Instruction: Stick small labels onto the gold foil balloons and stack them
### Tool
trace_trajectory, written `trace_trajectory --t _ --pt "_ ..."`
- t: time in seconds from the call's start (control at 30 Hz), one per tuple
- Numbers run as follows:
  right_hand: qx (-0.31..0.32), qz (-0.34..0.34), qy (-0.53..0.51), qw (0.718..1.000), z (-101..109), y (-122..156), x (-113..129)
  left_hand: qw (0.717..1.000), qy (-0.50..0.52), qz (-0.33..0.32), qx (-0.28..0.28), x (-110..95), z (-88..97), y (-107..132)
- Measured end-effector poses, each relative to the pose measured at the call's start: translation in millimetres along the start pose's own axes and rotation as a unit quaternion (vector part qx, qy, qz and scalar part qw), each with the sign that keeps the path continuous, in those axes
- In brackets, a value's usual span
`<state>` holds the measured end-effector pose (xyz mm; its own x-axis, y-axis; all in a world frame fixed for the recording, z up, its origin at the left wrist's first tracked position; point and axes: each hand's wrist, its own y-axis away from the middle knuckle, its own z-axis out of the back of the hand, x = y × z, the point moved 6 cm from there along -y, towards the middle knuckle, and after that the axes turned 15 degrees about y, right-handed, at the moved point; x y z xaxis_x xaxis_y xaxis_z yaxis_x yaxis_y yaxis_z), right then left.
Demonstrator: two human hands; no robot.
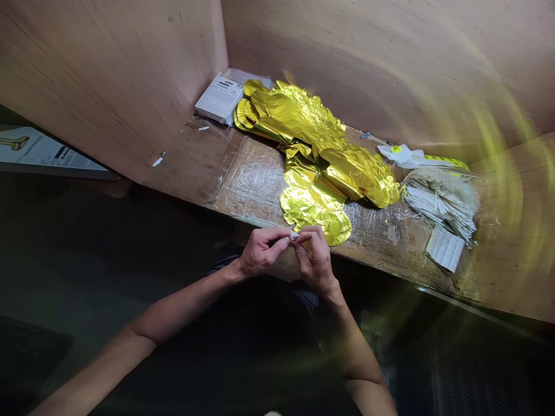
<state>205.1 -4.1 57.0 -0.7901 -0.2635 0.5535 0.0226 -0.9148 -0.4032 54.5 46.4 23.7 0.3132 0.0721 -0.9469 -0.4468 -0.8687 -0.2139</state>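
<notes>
At the front edge of the bench, my left hand (263, 252) and my right hand (315, 260) meet, fingertips nearly touching. Both are closed in a pinch on a small white piece (294, 235), mostly covered by the fingers, so its kind is unclear. Just beyond them lies a flat gold foil balloon (313, 209) with rounded lobes, its near end by my right fingers. Behind it, a loose heap of the same gold foil balloons (295, 112) spreads across the bench, with another stack (362, 173) fanned out on the right.
A bundle of thin white straws (446, 199) lies at the right, beside a folded printed paper (445, 248) and a white plastic bag (403, 155). Printed packets (219, 99) are stacked in the back left corner. Wooden panels (381, 63) enclose the taped cardboard surface (255, 179).
</notes>
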Motion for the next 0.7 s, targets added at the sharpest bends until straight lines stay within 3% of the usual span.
trace_trajectory --t 0.27,0.37,0.43,0.53,0.63,0.7 --pt "-0.025 -0.022 -0.004 0.999 3.7 0.8 -3.5 0.999 -0.024 0.03 -0.035 6.9 6.3 0.2" --pt "-0.006 -0.092 -0.005 0.996 14.5 -6.3 -25.6 0.996 -0.078 0.026 -0.038 12.2 14.0 -0.6" --pt "0.06 -0.163 0.004 0.985 17.4 -13.9 -52.7 0.994 -0.11 0.008 0.013 16.7 13.9 -1.3" --pt "0.185 -0.214 0.035 0.959 12.3 -25.3 -87.6 0.976 -0.158 -0.035 0.149 25.7 1.8 0.7" --pt "0.249 -0.209 0.09 0.941 -0.6 -33.1 -99.1 0.94 -0.226 -0.033 0.255 41.2 -12.4 4.7" --pt "0.26 -0.204 0.151 0.932 -9.9 -34.1 -97.1 0.923 -0.266 -0.012 0.278 51.7 -17.2 5.9"
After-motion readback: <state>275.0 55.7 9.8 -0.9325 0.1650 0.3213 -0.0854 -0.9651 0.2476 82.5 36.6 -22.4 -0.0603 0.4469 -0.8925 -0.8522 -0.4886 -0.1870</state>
